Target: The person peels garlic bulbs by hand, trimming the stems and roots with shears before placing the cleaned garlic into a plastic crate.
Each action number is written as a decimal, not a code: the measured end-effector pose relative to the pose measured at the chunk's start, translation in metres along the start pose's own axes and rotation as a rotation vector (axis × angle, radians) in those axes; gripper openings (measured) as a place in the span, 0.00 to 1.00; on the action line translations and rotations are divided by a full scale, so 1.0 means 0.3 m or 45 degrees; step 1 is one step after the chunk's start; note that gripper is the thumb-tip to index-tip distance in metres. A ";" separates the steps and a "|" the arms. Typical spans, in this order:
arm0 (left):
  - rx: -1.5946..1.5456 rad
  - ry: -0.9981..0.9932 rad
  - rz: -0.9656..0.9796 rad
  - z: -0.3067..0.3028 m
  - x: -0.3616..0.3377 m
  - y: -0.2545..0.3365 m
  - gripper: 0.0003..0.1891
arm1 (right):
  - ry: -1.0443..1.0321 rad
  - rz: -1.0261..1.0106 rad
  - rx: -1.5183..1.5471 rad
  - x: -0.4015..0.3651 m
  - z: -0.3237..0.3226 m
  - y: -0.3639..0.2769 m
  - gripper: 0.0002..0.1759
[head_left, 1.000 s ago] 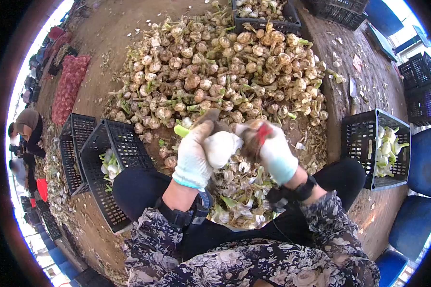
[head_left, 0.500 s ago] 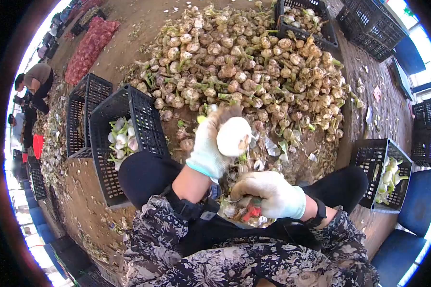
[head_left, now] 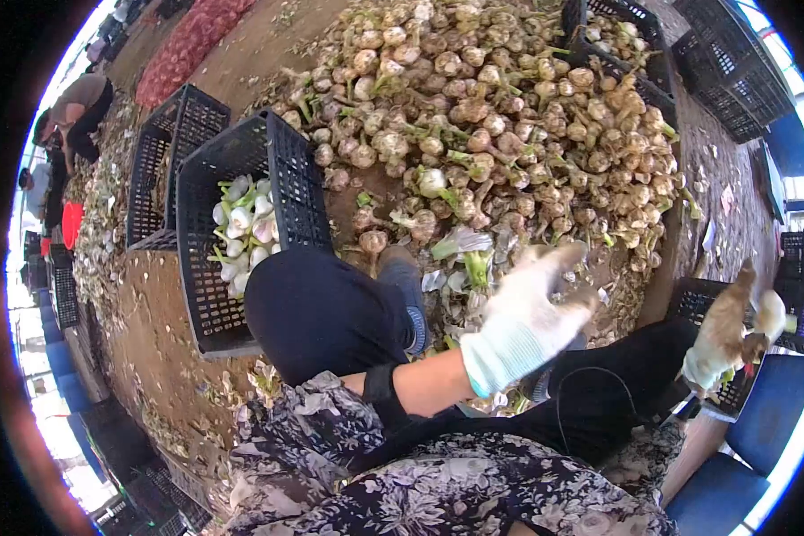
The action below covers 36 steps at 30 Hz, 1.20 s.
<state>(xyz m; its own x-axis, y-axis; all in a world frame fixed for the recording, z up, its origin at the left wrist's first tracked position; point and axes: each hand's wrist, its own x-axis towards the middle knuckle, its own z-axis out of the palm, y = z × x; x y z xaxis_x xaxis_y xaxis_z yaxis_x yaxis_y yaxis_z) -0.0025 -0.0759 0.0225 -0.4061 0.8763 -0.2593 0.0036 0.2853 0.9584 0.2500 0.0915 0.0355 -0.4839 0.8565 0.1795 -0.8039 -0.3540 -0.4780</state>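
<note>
My left hand (head_left: 531,308), in a white knitted glove with a pale blue cuff, reaches forward over the ground with its fingers spread and nothing in it. At the far right, my gloved right hand (head_left: 716,338) is above a black plastic crate (head_left: 693,299), its fingers closed around a white garlic bulb (head_left: 769,314). A small red object shows at its palm; I cannot make out its kind. Before me lies a large heap of unpeeled garlic (head_left: 509,125) with stems. Scraps of skin and a cut green stem (head_left: 476,268) lie near my left hand.
Left of my knee stands a black crate (head_left: 299,188) with cleaned white garlic bulbs (head_left: 246,223); another crate (head_left: 152,179) is beside it. A crate (head_left: 652,76) stands behind the heap. Stacked crates (head_left: 732,71) are at right. Another person (head_left: 76,112) bends over at far left.
My left hand has let go of the white bulb and opened, moving right. My right hand has swung from my lap to the right crate, now with a bulb. The view has shifted.
</note>
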 end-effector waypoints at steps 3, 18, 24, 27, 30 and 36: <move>0.019 0.106 0.297 -0.030 -0.007 0.022 0.20 | 0.071 0.713 1.387 0.068 -0.198 0.254 0.28; -0.288 0.615 0.192 -0.145 0.086 -0.078 0.21 | -0.646 0.726 -2.182 0.168 -0.220 1.288 0.12; -1.147 0.039 -0.023 -0.181 0.129 -0.190 0.26 | -0.143 0.951 -0.620 0.240 0.148 0.651 0.15; -1.453 -0.212 -0.184 -0.156 0.105 -0.042 0.22 | -0.254 0.894 -0.846 0.201 0.225 0.555 0.20; -1.314 -0.238 -0.111 -0.123 0.099 -0.011 0.24 | -0.198 0.840 -0.973 0.164 0.207 0.512 0.18; -0.247 0.093 0.309 -0.075 0.128 -0.025 0.37 | 0.098 0.736 -0.432 0.083 0.113 0.531 0.20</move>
<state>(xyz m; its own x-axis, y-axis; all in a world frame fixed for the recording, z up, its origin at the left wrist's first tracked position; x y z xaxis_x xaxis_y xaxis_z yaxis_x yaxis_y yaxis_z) -0.0386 -0.0531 0.0080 -0.4795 0.8774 -0.0177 -0.0626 -0.0141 0.9979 0.0982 0.0437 -0.0071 -0.7673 0.5938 -0.2421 -0.2640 -0.6366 -0.7246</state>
